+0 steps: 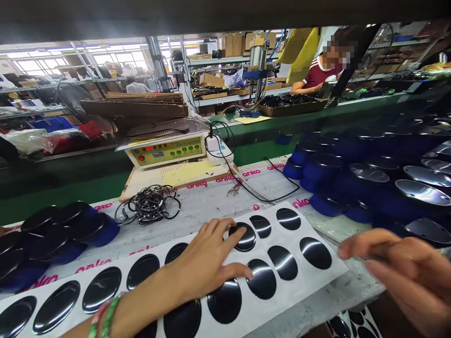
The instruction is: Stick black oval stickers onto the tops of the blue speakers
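Note:
A white backing sheet (299,291) bears two rows of glossy black oval pieces; some show a raised rim. My left hand (207,253) lies over the sheet, palm down, thumb and fingers apart. Its fingertips rest on a rimmed black oval piece (245,240) in the far row, and the thumb tip touches the edge of another oval piece (262,280) in the near row. Off the sheet's right end, my right hand (405,267) is blurred, thumb and fingers closed together. Something thin may be between them, but I cannot make it out.
Dark-blue cups with glossy black tops (59,234) stand at left, many more (373,178) at right. A heap of black rings (151,204) lies behind the sheet. Beyond are a control box (165,152) and a cable (282,192). A co-worker (320,75) sits across.

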`<state>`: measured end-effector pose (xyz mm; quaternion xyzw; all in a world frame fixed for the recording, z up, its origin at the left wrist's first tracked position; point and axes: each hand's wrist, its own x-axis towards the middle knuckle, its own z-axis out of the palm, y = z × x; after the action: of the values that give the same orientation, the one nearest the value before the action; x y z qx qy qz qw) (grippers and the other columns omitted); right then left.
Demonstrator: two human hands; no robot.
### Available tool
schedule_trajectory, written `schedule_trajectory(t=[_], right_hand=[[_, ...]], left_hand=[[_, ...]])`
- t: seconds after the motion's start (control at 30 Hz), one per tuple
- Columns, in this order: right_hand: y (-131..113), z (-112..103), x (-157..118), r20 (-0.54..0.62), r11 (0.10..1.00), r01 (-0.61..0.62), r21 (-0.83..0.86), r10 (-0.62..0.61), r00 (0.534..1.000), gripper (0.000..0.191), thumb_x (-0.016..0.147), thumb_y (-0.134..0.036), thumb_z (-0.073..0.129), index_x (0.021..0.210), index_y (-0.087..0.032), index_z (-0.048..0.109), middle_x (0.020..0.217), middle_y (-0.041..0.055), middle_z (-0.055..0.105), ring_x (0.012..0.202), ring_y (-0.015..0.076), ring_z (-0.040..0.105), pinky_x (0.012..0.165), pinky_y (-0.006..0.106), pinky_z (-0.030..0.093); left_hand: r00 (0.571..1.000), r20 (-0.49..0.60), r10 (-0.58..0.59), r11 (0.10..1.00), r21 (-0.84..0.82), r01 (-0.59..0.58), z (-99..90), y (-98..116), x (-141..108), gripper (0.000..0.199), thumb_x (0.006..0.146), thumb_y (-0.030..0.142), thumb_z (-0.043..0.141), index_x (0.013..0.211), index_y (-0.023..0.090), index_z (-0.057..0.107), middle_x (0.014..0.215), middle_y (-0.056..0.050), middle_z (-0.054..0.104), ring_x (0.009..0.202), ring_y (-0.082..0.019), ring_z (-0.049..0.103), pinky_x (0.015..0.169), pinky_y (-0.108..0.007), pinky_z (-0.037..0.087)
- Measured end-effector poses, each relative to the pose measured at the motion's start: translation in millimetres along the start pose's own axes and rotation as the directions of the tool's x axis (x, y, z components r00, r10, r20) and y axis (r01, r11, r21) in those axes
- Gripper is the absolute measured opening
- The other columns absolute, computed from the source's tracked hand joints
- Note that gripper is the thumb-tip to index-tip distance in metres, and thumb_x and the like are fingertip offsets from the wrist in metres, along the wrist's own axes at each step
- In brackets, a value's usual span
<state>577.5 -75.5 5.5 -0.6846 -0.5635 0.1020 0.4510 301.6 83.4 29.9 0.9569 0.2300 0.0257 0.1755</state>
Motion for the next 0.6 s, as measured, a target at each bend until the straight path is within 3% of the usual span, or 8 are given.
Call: schedule_trajectory(t=[0.03,0.13,0.23,0.3,0.37,0.47,0.53,0.6], right_hand=[[-8,11,-4,0.062,0.992,0.058,0.110,-0.065,0.996,0.008,0.085,-0.034,0.048,0.080,-0.039,0.049,0.089,0.0044,0.064,0.087,0.0298,0.065,0.066,0.045,0.058],[-36,54,-10,0.310,0.963,0.152,0.224,-0.218,0.925,0.035,0.090,-0.015,0.039,0.112,-0.041,0.047,0.100,0.0022,0.063,0.092,0.0204,0.064,0.076,0.035,0.057],[-56,83,-11,0.392,0.963,0.152,0.221,-0.231,0.890,0.052,0.088,-0.006,0.034,0.129,-0.038,0.037,0.094,-0.0006,0.060,0.083,0.0127,0.061,0.076,0.025,0.053],[-60,89,-10,0.405,0.974,0.129,0.184,-0.195,0.893,0.051,0.087,-0.004,0.032,0.128,-0.034,0.039,0.096,0.0000,0.057,0.088,0.0115,0.059,0.080,0.023,0.050],[-60,90,-9,0.386,0.980,0.121,0.160,-0.175,0.906,0.042,0.086,-0.003,0.031,0.115,-0.028,0.047,0.102,0.0018,0.056,0.095,0.0117,0.058,0.084,0.023,0.048],[-59,91,-9,0.334,0.982,0.115,0.152,-0.160,0.929,0.031,0.084,-0.004,0.031,0.097,-0.024,0.050,0.102,0.0031,0.056,0.092,0.0119,0.058,0.078,0.022,0.048],[-60,92,-9,0.314,0.984,0.109,0.141,-0.149,0.938,0.028,0.083,-0.004,0.031,0.093,-0.023,0.050,0.100,0.0030,0.056,0.087,0.0119,0.059,0.074,0.022,0.048],[-61,94,-10,0.308,0.986,0.113,0.122,-0.146,0.940,0.028,0.083,-0.005,0.031,0.092,-0.023,0.050,0.103,0.0035,0.057,0.086,0.0124,0.059,0.073,0.024,0.048]], left_hand=[[0.999,-0.026,0.045,0.999,0.008,-0.045,-2.5,-1,7,0.065,0.085,0.060,0.049,0.137,0.023,0.044,0.137,-0.011,0.046,0.121,-0.029,0.045,0.100,-0.047,0.045],[0.982,-0.052,0.180,0.984,0.023,-0.179,-3.7,-5,26,0.050,0.085,0.052,0.055,0.124,0.020,0.055,0.121,-0.008,0.056,0.109,-0.024,0.050,0.094,-0.038,0.048],[0.969,-0.051,0.242,0.968,0.080,-0.238,-0.1,-9,33,0.034,0.092,0.041,0.050,0.116,0.019,0.058,0.110,-0.007,0.060,0.100,-0.021,0.053,0.087,-0.033,0.051],[0.946,-0.059,0.318,0.932,0.205,-0.300,2.7,-11,31,0.027,0.095,0.037,0.046,0.109,0.017,0.059,0.105,-0.007,0.062,0.092,-0.020,0.056,0.079,-0.033,0.052],[0.903,-0.054,0.426,0.850,0.365,-0.379,5.4,-11,28,0.020,0.096,0.028,0.043,0.097,0.016,0.059,0.103,-0.007,0.063,0.086,-0.020,0.058,0.071,-0.032,0.053],[0.832,-0.048,0.553,0.717,0.536,-0.446,9.7,-10,23,0.014,0.093,0.013,0.044,0.089,0.013,0.057,0.102,-0.010,0.064,0.087,-0.022,0.060,0.063,-0.030,0.051],[0.813,-0.063,0.579,0.692,0.565,-0.449,12.7,-10,22,0.014,0.092,0.010,0.043,0.088,0.012,0.057,0.094,-0.009,0.064,0.086,-0.022,0.061,0.058,-0.029,0.049],[0.822,-0.091,0.562,0.718,0.548,-0.430,15.2,-11,25,0.018,0.093,0.010,0.040,0.086,0.013,0.056,0.084,-0.007,0.062,0.081,-0.021,0.061,0.053,-0.028,0.046]])
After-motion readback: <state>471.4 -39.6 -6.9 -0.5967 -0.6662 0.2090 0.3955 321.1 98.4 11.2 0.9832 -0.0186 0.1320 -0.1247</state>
